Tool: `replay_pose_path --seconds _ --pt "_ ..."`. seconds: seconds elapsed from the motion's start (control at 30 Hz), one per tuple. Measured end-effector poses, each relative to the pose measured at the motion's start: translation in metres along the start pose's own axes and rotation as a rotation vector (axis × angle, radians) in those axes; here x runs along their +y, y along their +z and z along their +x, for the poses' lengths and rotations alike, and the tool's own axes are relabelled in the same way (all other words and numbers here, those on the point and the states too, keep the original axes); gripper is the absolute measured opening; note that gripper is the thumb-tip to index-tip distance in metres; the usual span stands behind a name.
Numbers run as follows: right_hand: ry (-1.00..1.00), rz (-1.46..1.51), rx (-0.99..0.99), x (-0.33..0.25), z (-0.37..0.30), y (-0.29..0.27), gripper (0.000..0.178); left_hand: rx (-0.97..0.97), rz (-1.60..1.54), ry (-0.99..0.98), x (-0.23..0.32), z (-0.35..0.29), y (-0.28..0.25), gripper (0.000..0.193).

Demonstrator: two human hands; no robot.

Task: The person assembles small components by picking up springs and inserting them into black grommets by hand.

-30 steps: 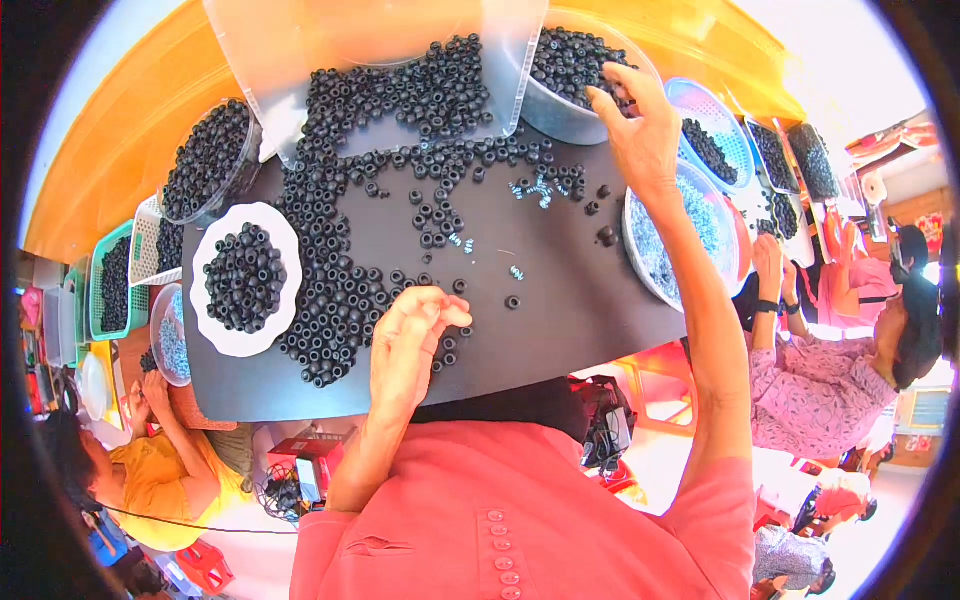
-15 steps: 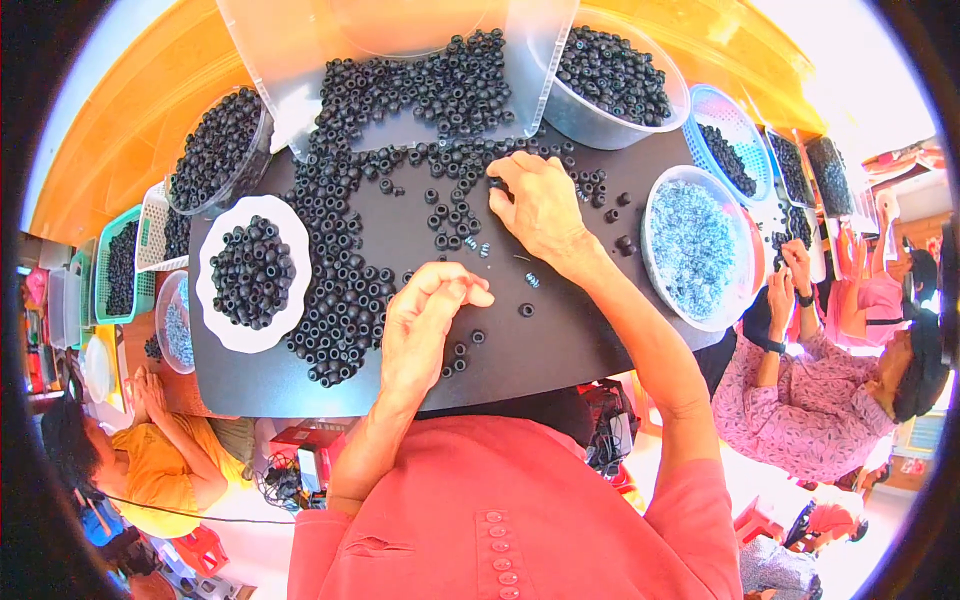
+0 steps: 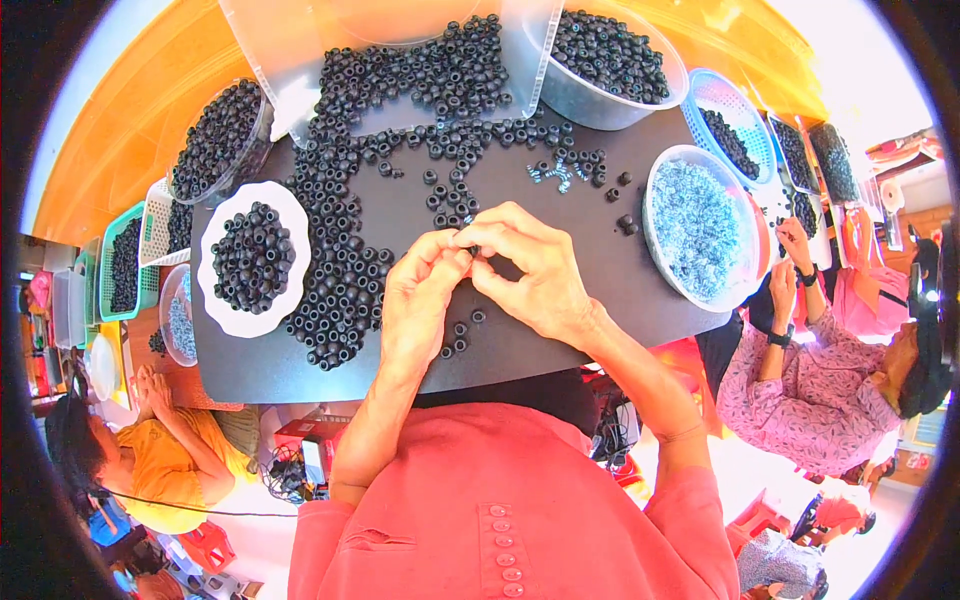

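My left hand (image 3: 425,285) and my right hand (image 3: 532,270) meet over the near middle of the dark table, fingertips pinched together. A small black ring-shaped piece (image 3: 473,251) shows in part between the right fingertips. Whatever the left fingers pinch is mostly covered by them. Beyond the hands lie loose black ring-shaped pieces (image 3: 447,192), with a few small clear-blue striped pieces (image 3: 556,173) to their right. Several more black rings (image 3: 460,330) sit just right of my left wrist.
A white scalloped plate (image 3: 226,316) of black rings stands left. A tipped clear bin (image 3: 535,60) spills rings at the far side. The round tub (image 3: 735,290) at right holds clear-blue pieces. Co-workers sit on both sides, one in a yellow shirt (image 3: 180,450), one in patterned pink (image 3: 790,400).
My right hand has come back toward me from the scattered rings and now meets my left hand. The clear-blue pieces near the far rings are newly uncovered.
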State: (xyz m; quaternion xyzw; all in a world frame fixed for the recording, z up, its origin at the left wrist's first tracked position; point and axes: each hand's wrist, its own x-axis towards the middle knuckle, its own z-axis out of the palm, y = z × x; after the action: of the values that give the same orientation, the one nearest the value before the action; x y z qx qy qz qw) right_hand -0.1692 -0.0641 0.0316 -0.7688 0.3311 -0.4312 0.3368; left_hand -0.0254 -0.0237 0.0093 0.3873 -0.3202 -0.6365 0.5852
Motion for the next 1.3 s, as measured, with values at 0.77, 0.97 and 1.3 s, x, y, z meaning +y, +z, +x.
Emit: replay_pose_path --seconds 0.77,0.97,1.3 --pt "0.024 0.060 0.207 0.006 -0.027 0.013 0.027 -0.067 -0.158 0.012 -0.006 -0.006 -0.003 0.015" --pt "-0.112 -0.111 0.220 0.013 -0.031 0.012 0.026 -0.055 -0.079 0.048 -0.009 -0.007 -0.005 0.017" --pt "-0.040 0.015 0.223 0.015 -0.034 0.010 0.016 -0.035 0.065 0.035 -0.008 -0.008 -0.005 0.022"
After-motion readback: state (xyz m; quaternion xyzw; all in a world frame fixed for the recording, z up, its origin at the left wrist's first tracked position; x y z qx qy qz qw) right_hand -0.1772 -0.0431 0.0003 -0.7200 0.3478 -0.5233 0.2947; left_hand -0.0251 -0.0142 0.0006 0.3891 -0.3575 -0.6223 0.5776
